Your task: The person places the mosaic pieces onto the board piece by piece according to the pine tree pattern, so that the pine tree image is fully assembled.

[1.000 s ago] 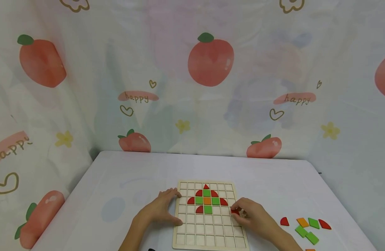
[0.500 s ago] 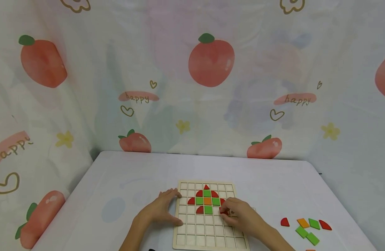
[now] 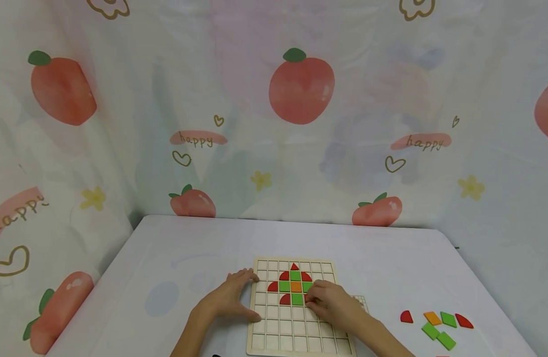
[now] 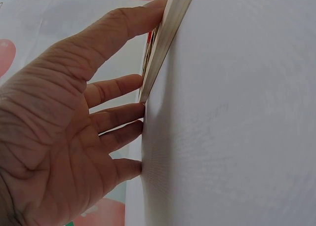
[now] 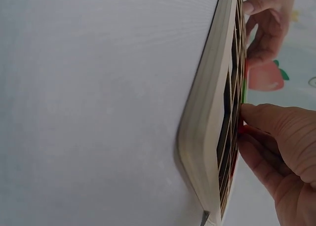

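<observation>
A wooden grid board lies on the white table. Red, green and orange pieces form a stepped shape in its upper cells: a red triangle at the top, green squares around an orange square, and red quarter-rounds at the sides. My left hand spreads along the left edge; its thumb rests on the rim. Fingertips of my right hand pinch a red quarter-round at the cell right of the lowest green square. That piece is mostly hidden by the fingers.
Loose pieces lie to the right of the board: red quarter-rounds, an orange square and several green squares. A finely gridded wooden edge shows behind my right wrist. Printed cloth surrounds the table.
My right hand has carried the red quarter-round leftward from the board's right edge to the cell beside the lowest green square. The left hand has stayed in place.
</observation>
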`<move>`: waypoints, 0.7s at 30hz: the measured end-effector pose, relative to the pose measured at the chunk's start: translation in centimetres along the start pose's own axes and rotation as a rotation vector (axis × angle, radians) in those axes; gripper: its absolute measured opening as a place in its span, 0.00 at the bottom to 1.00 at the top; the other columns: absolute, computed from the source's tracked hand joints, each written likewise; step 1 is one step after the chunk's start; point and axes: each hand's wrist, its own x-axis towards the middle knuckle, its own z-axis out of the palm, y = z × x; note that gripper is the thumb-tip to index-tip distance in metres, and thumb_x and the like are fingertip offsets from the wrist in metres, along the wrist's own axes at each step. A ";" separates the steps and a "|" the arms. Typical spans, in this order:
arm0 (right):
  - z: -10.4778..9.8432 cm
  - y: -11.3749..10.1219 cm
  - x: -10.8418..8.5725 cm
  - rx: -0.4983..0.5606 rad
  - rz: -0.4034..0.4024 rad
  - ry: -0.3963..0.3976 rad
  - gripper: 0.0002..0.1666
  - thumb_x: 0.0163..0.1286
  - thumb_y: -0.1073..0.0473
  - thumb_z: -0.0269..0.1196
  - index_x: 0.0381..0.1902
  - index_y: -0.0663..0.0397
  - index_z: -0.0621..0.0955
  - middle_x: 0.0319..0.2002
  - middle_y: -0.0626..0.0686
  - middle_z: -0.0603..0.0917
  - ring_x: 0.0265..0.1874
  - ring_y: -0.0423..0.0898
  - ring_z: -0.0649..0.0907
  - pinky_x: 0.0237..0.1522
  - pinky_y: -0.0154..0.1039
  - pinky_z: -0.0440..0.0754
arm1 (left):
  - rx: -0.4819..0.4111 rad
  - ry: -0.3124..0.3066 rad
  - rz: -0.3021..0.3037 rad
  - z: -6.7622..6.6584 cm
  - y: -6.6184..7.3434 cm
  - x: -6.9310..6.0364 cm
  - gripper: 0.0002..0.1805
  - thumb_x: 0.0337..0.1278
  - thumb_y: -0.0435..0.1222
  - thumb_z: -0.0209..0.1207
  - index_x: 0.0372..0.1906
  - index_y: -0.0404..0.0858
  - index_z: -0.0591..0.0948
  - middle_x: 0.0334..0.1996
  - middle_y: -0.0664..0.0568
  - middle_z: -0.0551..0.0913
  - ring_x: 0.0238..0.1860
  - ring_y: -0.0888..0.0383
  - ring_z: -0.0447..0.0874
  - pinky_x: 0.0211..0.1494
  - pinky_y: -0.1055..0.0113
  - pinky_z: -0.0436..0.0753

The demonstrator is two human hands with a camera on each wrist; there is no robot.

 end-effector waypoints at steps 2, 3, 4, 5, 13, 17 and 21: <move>0.1 -0.1 0.1 -0.006 0.012 -0.007 0.07 0.64 0.66 0.72 0.36 0.51 0.85 0.35 0.43 0.84 0.35 0.32 0.80 0.36 0.30 0.85 | 0.002 0.001 0.001 0.0 0.0 0.0 0.44 0.36 0.50 0.82 0.62 0.42 0.74 0.75 0.36 0.66 0.78 0.37 0.57 0.81 0.36 0.51; 0.2 -0.1 0.2 -0.010 0.023 -0.013 0.07 0.63 0.66 0.72 0.36 0.50 0.85 0.35 0.42 0.84 0.35 0.32 0.81 0.36 0.30 0.85 | 0.002 0.001 0.000 0.0 0.0 0.0 0.44 0.36 0.50 0.82 0.62 0.43 0.74 0.75 0.37 0.66 0.78 0.37 0.57 0.81 0.37 0.50; 0.2 -0.1 0.2 -0.011 0.037 -0.021 0.07 0.64 0.66 0.72 0.36 0.50 0.85 0.36 0.42 0.84 0.36 0.32 0.81 0.37 0.31 0.86 | 0.004 0.001 0.001 0.1 0.0 0.0 0.44 0.36 0.50 0.82 0.62 0.43 0.74 0.75 0.37 0.66 0.78 0.37 0.57 0.81 0.37 0.51; 0.2 -0.2 0.2 -0.013 0.049 -0.028 0.07 0.64 0.66 0.72 0.37 0.49 0.85 0.36 0.41 0.84 0.36 0.32 0.80 0.37 0.31 0.86 | 0.006 0.001 0.001 0.1 0.0 0.0 0.44 0.36 0.50 0.82 0.62 0.43 0.75 0.75 0.36 0.66 0.78 0.37 0.57 0.81 0.37 0.51; -1.0 -0.5 -0.5 0.012 0.100 0.003 0.09 0.63 0.67 0.73 0.38 0.51 0.84 0.36 0.43 0.84 0.33 0.32 0.78 0.33 0.29 0.83 | 0.007 0.001 -0.003 0.1 0.1 -0.1 0.45 0.36 0.50 0.82 0.62 0.42 0.75 0.75 0.36 0.66 0.78 0.37 0.57 0.81 0.37 0.51; -2.1 -0.4 -1.4 0.037 0.209 0.018 0.09 0.65 0.64 0.72 0.41 0.47 0.85 0.37 0.38 0.84 0.35 0.31 0.78 0.35 0.31 0.84 | 0.002 -0.001 -0.012 0.1 0.1 -0.2 0.44 0.36 0.49 0.82 0.62 0.43 0.75 0.75 0.36 0.66 0.78 0.37 0.57 0.81 0.37 0.51; -3.1 -0.1 -2.5 0.052 0.273 0.068 0.08 0.66 0.61 0.71 0.42 0.45 0.85 0.39 0.37 0.84 0.36 0.31 0.79 0.35 0.33 0.85 | 0.008 -0.002 -0.010 0.0 0.2 -0.2 0.44 0.36 0.49 0.82 0.61 0.44 0.74 0.75 0.36 0.66 0.78 0.37 0.57 0.80 0.36 0.52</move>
